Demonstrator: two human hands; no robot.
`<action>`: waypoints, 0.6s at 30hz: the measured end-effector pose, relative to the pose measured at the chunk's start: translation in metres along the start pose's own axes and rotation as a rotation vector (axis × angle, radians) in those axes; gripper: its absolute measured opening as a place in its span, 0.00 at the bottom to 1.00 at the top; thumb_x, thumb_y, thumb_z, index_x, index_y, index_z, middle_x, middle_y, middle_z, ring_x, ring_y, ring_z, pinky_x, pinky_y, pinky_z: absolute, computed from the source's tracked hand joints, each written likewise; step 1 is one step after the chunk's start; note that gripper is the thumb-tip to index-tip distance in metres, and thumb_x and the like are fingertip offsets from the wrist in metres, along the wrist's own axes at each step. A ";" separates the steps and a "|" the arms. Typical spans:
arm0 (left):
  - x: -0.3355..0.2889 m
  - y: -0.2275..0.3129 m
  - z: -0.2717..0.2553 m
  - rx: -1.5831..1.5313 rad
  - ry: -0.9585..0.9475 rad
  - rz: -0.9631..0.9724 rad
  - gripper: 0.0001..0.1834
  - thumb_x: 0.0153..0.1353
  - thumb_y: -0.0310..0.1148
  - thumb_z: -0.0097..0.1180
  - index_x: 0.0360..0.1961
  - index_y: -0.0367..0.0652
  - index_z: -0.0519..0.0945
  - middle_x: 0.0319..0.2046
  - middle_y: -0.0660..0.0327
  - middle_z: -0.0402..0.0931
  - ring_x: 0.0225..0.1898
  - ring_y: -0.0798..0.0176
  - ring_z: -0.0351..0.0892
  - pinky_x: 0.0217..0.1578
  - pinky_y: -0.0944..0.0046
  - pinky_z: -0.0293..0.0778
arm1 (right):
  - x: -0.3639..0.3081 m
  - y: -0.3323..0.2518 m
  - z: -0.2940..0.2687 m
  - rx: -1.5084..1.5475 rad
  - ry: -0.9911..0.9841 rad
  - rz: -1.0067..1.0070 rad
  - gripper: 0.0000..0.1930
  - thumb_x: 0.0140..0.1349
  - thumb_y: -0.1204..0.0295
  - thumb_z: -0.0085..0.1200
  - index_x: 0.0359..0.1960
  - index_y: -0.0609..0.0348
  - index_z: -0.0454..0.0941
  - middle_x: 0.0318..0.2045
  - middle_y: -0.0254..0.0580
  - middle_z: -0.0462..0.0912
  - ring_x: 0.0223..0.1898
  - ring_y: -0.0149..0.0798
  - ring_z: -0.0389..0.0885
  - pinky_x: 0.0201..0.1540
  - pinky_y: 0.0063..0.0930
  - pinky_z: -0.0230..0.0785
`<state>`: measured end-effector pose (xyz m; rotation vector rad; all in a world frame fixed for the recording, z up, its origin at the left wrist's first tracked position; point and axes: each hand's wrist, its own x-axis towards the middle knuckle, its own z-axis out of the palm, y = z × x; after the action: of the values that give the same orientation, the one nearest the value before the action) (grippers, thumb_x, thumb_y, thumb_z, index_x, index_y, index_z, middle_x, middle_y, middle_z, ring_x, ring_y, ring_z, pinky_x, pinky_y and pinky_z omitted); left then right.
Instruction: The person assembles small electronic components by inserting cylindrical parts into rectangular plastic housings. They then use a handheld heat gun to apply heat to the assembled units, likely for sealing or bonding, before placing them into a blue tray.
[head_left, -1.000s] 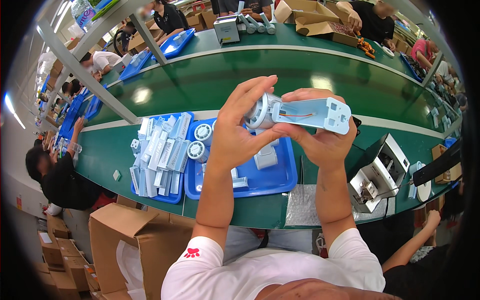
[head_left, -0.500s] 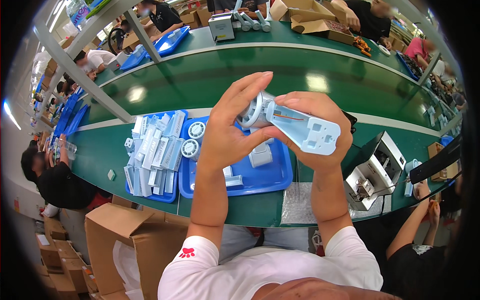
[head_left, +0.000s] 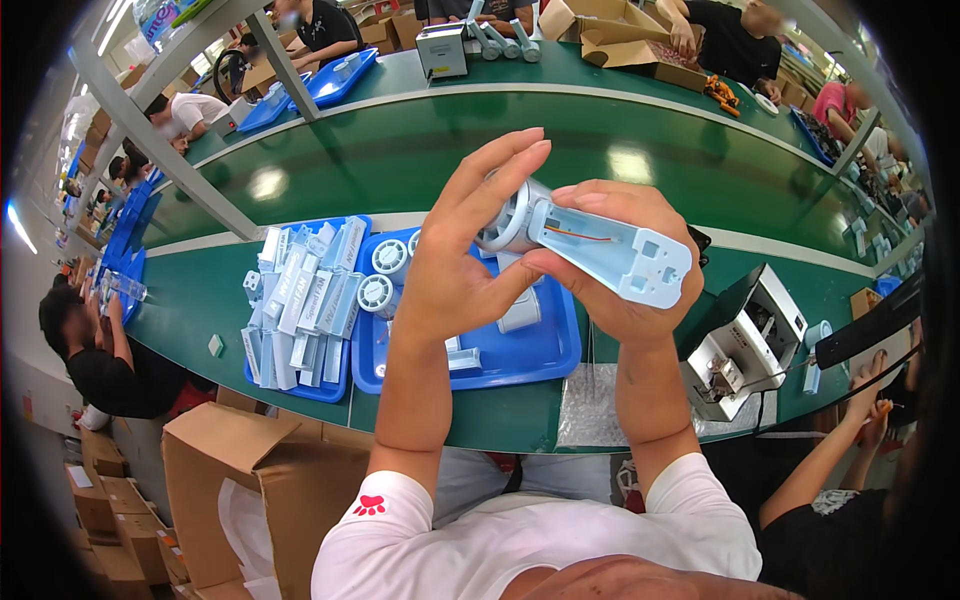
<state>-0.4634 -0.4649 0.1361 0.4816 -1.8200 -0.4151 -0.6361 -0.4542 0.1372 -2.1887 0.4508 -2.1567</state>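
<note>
A light-blue handheld fan (head_left: 640, 268) is held up over the bench, tilted, its hollow handle facing me. Inside the handle runs a thin red and yellow wire. My right hand (head_left: 645, 215) wraps the handle from behind, fingers over its upper edge and thumb at its near side. Cupped round the fan's round, grilled head is my left hand (head_left: 450, 262), with long, fairly straight fingers beyond it and the thumb below. Under my hands, a blue tray (head_left: 535, 364) holds round fan heads (head_left: 377, 293) and other pale parts.
To the left, another blue tray (head_left: 318, 392) is heaped with pale-blue handle shells (head_left: 300, 290). A white and black machine (head_left: 740, 350) stands at the right, beside bubble wrap (head_left: 588, 405). An open cardboard box (head_left: 215, 470) is at lower left. Other people work around the bench.
The fan's handle has turned slightly, showing more of its hollow inside. Both hands keep their hold, and the whole view has shifted a little.
</note>
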 end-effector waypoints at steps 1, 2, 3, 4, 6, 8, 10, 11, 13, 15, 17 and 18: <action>0.000 -0.001 0.000 -0.008 -0.001 -0.001 0.41 0.46 0.23 0.72 0.67 0.41 0.76 0.66 0.49 0.72 0.65 0.46 0.74 0.62 0.56 0.71 | 0.000 0.001 0.001 0.004 0.006 -0.002 0.27 0.42 0.73 0.81 0.45 0.63 0.83 0.41 0.45 0.89 0.42 0.44 0.89 0.44 0.31 0.82; 0.000 -0.002 0.001 -0.017 -0.001 -0.003 0.42 0.46 0.23 0.71 0.67 0.41 0.76 0.66 0.49 0.72 0.65 0.46 0.74 0.62 0.56 0.71 | 0.000 0.001 0.000 -0.004 0.006 0.000 0.27 0.42 0.72 0.81 0.46 0.63 0.83 0.41 0.45 0.89 0.42 0.44 0.89 0.44 0.31 0.82; 0.000 -0.003 0.002 -0.027 -0.002 -0.004 0.42 0.46 0.23 0.71 0.67 0.41 0.75 0.66 0.49 0.71 0.65 0.46 0.74 0.63 0.56 0.71 | -0.001 0.002 0.000 -0.013 0.005 0.001 0.27 0.42 0.72 0.81 0.46 0.63 0.83 0.41 0.45 0.89 0.42 0.44 0.89 0.44 0.31 0.82; -0.001 -0.003 0.001 -0.045 0.001 -0.024 0.42 0.46 0.23 0.71 0.67 0.41 0.75 0.66 0.49 0.72 0.65 0.46 0.74 0.63 0.55 0.71 | -0.001 0.002 0.000 -0.016 0.006 0.002 0.27 0.42 0.72 0.82 0.46 0.63 0.83 0.42 0.46 0.89 0.42 0.44 0.89 0.44 0.31 0.82; -0.002 -0.001 0.000 -0.080 0.007 -0.063 0.42 0.46 0.22 0.71 0.68 0.41 0.75 0.66 0.49 0.72 0.65 0.46 0.74 0.63 0.55 0.70 | -0.001 -0.001 0.002 0.023 0.016 0.036 0.28 0.42 0.72 0.82 0.46 0.63 0.82 0.42 0.46 0.88 0.43 0.44 0.89 0.45 0.32 0.82; -0.003 -0.002 0.000 -0.085 -0.006 -0.065 0.43 0.46 0.22 0.71 0.68 0.40 0.74 0.65 0.49 0.72 0.65 0.46 0.74 0.63 0.55 0.70 | -0.002 -0.001 0.002 0.050 0.025 0.049 0.28 0.43 0.73 0.82 0.47 0.63 0.82 0.42 0.47 0.88 0.43 0.44 0.89 0.45 0.32 0.82; -0.003 -0.002 0.000 -0.071 -0.013 -0.050 0.44 0.45 0.22 0.71 0.68 0.40 0.74 0.66 0.49 0.71 0.65 0.46 0.74 0.63 0.55 0.70 | -0.003 0.000 0.003 0.077 0.039 0.044 0.28 0.43 0.73 0.82 0.47 0.63 0.81 0.42 0.48 0.88 0.43 0.44 0.88 0.46 0.33 0.82; -0.002 -0.002 0.001 -0.056 -0.012 -0.034 0.44 0.45 0.22 0.71 0.69 0.41 0.73 0.66 0.49 0.71 0.64 0.45 0.74 0.63 0.55 0.70 | -0.003 0.000 0.003 0.077 0.039 0.032 0.28 0.43 0.74 0.82 0.48 0.63 0.81 0.42 0.49 0.88 0.43 0.44 0.88 0.46 0.33 0.82; -0.002 0.000 0.001 0.035 -0.007 -0.016 0.45 0.43 0.23 0.72 0.69 0.41 0.73 0.66 0.49 0.70 0.63 0.45 0.74 0.63 0.55 0.70 | -0.003 0.002 0.003 0.076 0.042 0.011 0.28 0.44 0.75 0.81 0.48 0.63 0.81 0.43 0.49 0.88 0.44 0.44 0.88 0.46 0.33 0.82; -0.001 0.007 0.002 0.186 0.003 -0.013 0.47 0.41 0.24 0.73 0.68 0.41 0.73 0.65 0.48 0.70 0.62 0.44 0.75 0.62 0.54 0.71 | -0.007 0.001 0.005 0.097 0.064 0.073 0.27 0.45 0.77 0.80 0.48 0.64 0.81 0.43 0.50 0.88 0.44 0.44 0.88 0.47 0.33 0.82; 0.000 0.016 0.008 0.312 0.066 -0.017 0.47 0.39 0.26 0.74 0.67 0.41 0.73 0.63 0.48 0.70 0.59 0.44 0.76 0.60 0.53 0.73 | -0.010 -0.001 0.007 0.104 0.083 0.101 0.27 0.45 0.78 0.79 0.48 0.64 0.81 0.43 0.50 0.88 0.45 0.44 0.88 0.47 0.33 0.82; 0.000 0.018 0.013 0.375 0.097 -0.020 0.48 0.39 0.27 0.75 0.67 0.41 0.73 0.63 0.48 0.70 0.58 0.44 0.76 0.58 0.53 0.74 | -0.012 -0.001 0.008 0.102 0.092 0.103 0.26 0.45 0.79 0.79 0.48 0.64 0.81 0.43 0.51 0.88 0.45 0.44 0.88 0.47 0.33 0.82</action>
<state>-0.4781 -0.4494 0.1414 0.7637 -1.8040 -0.0589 -0.6282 -0.4521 0.1254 -1.9761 0.4372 -2.1820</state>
